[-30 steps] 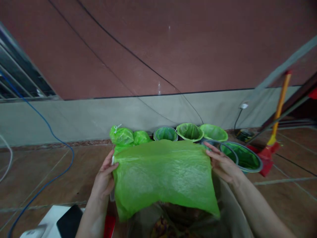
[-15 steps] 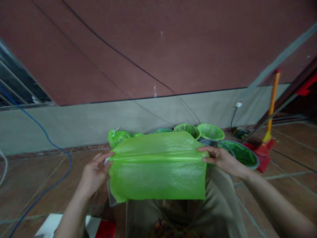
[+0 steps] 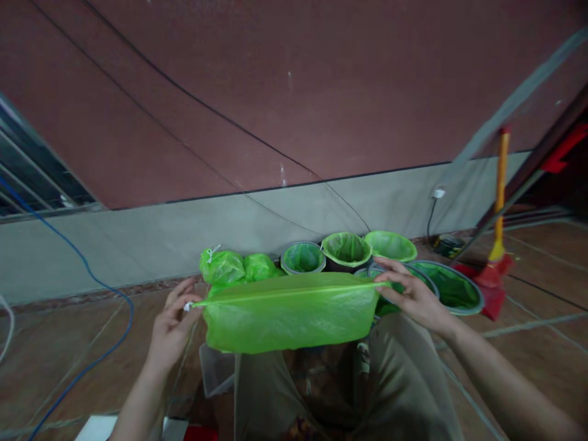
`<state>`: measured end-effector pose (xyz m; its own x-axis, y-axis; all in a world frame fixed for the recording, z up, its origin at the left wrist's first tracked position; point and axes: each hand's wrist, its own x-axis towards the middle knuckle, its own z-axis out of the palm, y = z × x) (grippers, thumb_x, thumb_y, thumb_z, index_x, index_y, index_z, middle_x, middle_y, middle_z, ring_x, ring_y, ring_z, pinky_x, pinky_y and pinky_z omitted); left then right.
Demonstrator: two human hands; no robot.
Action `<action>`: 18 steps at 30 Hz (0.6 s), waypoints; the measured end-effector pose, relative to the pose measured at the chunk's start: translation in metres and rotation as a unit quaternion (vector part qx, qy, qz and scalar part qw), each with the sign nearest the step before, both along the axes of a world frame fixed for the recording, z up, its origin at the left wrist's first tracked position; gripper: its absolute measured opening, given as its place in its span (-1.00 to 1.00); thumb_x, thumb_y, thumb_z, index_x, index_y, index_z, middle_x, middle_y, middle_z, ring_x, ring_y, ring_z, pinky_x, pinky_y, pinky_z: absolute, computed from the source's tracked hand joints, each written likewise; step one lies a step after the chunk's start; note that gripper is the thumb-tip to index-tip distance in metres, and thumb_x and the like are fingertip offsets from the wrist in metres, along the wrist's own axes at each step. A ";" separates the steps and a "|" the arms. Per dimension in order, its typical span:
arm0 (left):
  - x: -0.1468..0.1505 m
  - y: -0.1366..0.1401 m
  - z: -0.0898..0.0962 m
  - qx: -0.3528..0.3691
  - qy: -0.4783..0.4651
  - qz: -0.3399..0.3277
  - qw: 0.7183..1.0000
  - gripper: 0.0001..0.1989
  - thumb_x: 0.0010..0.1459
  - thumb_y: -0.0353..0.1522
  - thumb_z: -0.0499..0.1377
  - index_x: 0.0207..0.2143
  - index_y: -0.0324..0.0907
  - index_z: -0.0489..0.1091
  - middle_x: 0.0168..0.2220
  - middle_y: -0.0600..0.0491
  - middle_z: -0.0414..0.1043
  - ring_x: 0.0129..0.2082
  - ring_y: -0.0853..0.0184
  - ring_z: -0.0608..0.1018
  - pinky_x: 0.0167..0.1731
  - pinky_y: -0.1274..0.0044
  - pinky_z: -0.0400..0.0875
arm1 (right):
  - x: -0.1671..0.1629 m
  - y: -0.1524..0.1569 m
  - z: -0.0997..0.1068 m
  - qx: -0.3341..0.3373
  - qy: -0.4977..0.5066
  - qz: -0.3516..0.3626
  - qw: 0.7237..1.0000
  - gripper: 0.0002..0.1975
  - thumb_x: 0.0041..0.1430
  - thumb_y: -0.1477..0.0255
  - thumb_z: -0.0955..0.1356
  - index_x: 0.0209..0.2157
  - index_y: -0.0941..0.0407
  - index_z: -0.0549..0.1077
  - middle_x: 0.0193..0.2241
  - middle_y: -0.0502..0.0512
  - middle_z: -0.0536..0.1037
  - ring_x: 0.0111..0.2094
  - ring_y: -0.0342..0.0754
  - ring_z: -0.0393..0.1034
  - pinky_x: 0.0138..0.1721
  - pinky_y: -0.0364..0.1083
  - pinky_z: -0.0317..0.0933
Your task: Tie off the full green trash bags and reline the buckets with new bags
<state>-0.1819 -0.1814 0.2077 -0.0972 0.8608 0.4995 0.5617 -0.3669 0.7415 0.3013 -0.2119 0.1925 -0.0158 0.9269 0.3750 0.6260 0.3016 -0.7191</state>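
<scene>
A thin, see-through green plastic bag (image 3: 289, 318) is stretched level above my knees. My left hand (image 3: 173, 318) pinches its left end, where a small white bit, perhaps a drawstring, shows at the fingers. At the opposite end my right hand (image 3: 407, 291) pinches the bag between thumb and fingers. A ridge runs straight between both hands, and the plastic hangs below it. Behind the bag stand several bins, among them a grey-rimmed bin (image 3: 303, 258) and a dark bin with a green liner (image 3: 346, 249).
Tied green bags (image 3: 223, 266) lie by the wall at left. A lined bin (image 3: 452, 288) stands at right, beside a red dustpan (image 3: 491, 285) with a yellow handle. A clear plastic tub (image 3: 215, 370) sits by my left knee. A blue cable (image 3: 108, 283) crosses the floor.
The bag has gone from a broad, spread sheet to a narrower shape, its middle fold now drawn taut as the top ridge. More bins and tied bags show behind it.
</scene>
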 end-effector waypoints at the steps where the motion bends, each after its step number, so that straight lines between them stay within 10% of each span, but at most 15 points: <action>1: 0.002 -0.001 0.001 -0.016 -0.056 -0.020 0.998 -0.77 -0.01 -0.19 0.23 -0.41 -0.17 0.42 0.09 -0.07 0.38 0.08 0.14 0.42 0.07 0.40 0.29 | -0.001 -0.001 0.000 0.000 0.048 0.011 0.999 -0.73 0.13 0.18 0.35 -0.38 0.11 0.50 0.18 0.20 0.33 0.18 0.15 0.23 0.17 0.06 0.10; 5: 0.016 -0.003 0.003 -0.046 -0.164 -0.006 0.985 -0.73 0.00 -0.16 0.21 -0.35 -0.16 0.33 -0.37 0.06 0.47 -0.34 0.31 0.51 -0.30 0.54 0.39 | -0.014 0.002 -0.006 -0.006 0.192 0.001 0.981 -0.73 0.18 0.15 0.32 -0.32 0.08 0.40 -0.26 0.12 0.55 -0.21 0.01 0.43 -0.16 -0.06 0.30; 8: 0.025 -0.001 0.003 -0.029 -0.054 0.097 0.993 -0.74 0.05 -0.15 0.14 -0.32 -0.14 0.31 -0.57 0.19 0.29 -0.58 0.40 0.35 -0.53 0.59 0.24 | -0.028 0.010 -0.013 0.038 0.175 -0.104 0.978 -0.75 0.22 0.17 0.28 -0.28 0.08 0.36 -0.48 -0.02 0.44 -0.45 -0.10 0.32 -0.37 -0.15 0.22; 12: 0.026 0.001 0.002 -0.070 0.129 0.180 0.973 -0.81 0.11 -0.23 0.05 -0.28 -0.12 0.31 -0.62 0.18 0.29 -0.62 0.35 0.37 -0.53 0.57 0.20 | -0.037 0.021 -0.019 0.089 0.069 -0.185 0.976 -0.74 0.25 0.23 0.23 -0.22 0.11 0.39 -0.40 0.04 0.49 -0.41 -0.07 0.36 -0.31 -0.13 0.20; 18: -0.012 0.002 -0.044 -0.223 0.196 0.071 0.952 -0.83 0.12 -0.25 0.04 -0.46 -0.12 0.29 -0.51 0.05 0.48 -0.45 0.27 0.52 -0.40 0.55 0.32 | -0.048 0.047 -0.074 -0.038 -0.029 -0.093 0.994 -0.74 0.25 0.33 0.20 -0.24 0.13 0.46 -0.39 0.09 0.56 -0.36 -0.02 0.44 -0.26 -0.12 0.21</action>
<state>-0.1944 -0.1796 0.1634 -0.1098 0.9879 0.1092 0.8479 0.0358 0.5290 0.2538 -0.1652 0.1188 0.1390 0.9417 0.3065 0.7071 0.1223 -0.6964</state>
